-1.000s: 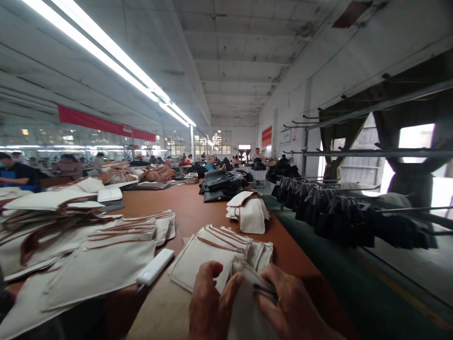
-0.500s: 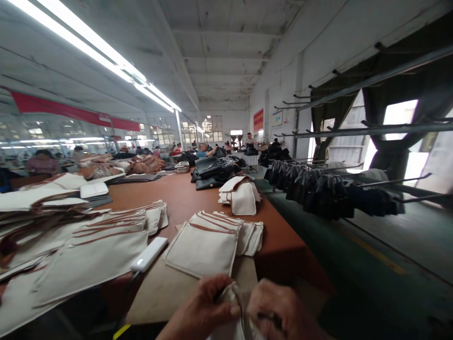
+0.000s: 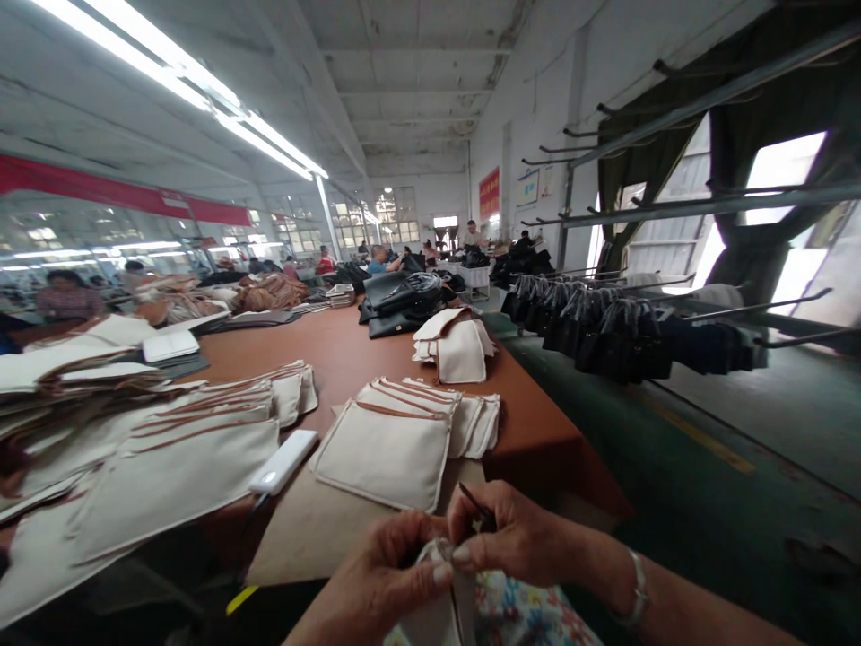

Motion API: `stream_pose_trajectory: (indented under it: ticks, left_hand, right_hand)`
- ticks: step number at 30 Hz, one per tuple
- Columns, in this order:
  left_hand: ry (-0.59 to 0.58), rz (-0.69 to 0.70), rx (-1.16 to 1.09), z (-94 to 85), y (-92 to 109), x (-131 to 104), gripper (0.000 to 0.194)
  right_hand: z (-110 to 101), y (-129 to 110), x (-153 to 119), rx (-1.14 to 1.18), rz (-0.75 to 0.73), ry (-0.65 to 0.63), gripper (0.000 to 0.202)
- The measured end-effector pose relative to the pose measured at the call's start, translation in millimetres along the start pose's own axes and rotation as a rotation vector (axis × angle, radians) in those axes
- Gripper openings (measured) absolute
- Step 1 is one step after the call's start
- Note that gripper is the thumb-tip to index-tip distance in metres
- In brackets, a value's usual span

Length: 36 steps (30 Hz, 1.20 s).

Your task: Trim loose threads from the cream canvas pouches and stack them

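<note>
Low in the view, just off the table's near edge, my left hand [image 3: 387,570] is closed on a cream fabric pouch [image 3: 437,610] and pinches its upper edge between thumb and fingers. Against that same edge, the thumb and fingertips of my right hand [image 3: 515,534] press together. A small dark pointed tool [image 3: 466,493] is tucked in the right hand, its tip sticking up past the fingers; most of it is hidden. Beyond my hands lies a fanned stack of cream pouches [image 3: 390,453] with brown trim, resting on a brown board [image 3: 302,547].
More cream pouches [image 3: 195,467] cover the left of the brown table [image 3: 289,345]. A white power bank [image 3: 286,462] with a cable lies between the stacks. Farther off are folded cream pieces [image 3: 461,354] and black bags [image 3: 396,305]. At right, a rack [image 3: 713,211] holds hanging black bags.
My right hand has come up and inward to the pouch's edge, beside the left fingertips, and the tool's tip now shows above it. The view has tilted down slightly.
</note>
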<state>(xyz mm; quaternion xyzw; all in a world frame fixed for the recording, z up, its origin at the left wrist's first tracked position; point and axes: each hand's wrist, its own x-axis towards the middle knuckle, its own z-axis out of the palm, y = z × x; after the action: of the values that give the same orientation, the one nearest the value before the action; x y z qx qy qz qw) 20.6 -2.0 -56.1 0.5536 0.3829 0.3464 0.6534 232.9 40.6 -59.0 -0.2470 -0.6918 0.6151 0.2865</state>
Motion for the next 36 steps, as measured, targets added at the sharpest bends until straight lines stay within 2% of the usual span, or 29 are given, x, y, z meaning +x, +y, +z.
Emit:
stream_pose_trajectory:
  ticks: [3, 7, 13, 16, 18, 24, 28, 32, 36]
  left_hand:
    - [0.016, -0.040, 0.016, -5.9, -11.3, 6.2, 0.045]
    - [0.022, -0.094, -0.033, -7.4, -16.6, 13.7, 0.041]
    - [0.121, -0.145, 0.006, -4.1, -17.5, 22.2, 0.033]
    - [0.131, -0.162, 0.018, -1.5, -15.6, 24.7, 0.030]
    - [0.131, -0.165, 0.014, 0.0, -14.3, 26.1, 0.028]
    - [0.138, -0.189, -0.040, -0.9, -18.9, 30.0, 0.025]
    - [0.119, -0.190, -0.065, -2.9, -22.7, 31.3, 0.028]
    - [0.110, -0.159, -0.051, 1.2, -19.9, 30.3, 0.036]
    - [0.174, -0.089, 0.070, 7.9, -19.2, 29.5, 0.049]
  right_hand:
    - [-4.9, 4.9, 1.9, -0.029, -0.004, 0.025, 0.011]
    - [-8.8, 11.2, 3.1, 0.003, 0.024, 0.040, 0.011]
    - [-6.5, 12.6, 5.6, 0.294, 0.238, 0.079, 0.013]
    - [-6.2, 15.7, 7.0, 0.332, 0.309, 0.112, 0.013]
    - [-7.0, 17.3, 7.6, 0.301, 0.305, 0.110, 0.013]
    - [-8.8, 16.4, 9.3, 0.092, 0.132, 0.093, 0.020]
    - [-8.3, 18.2, 9.5, 0.047, 0.155, 0.095, 0.014]
    - [-6.3, 22.2, 8.9, 0.099, 0.192, 0.078, 0.011]
    - [-4.2, 24.6, 9.5, 0.122, 0.219, 0.094, 0.012]
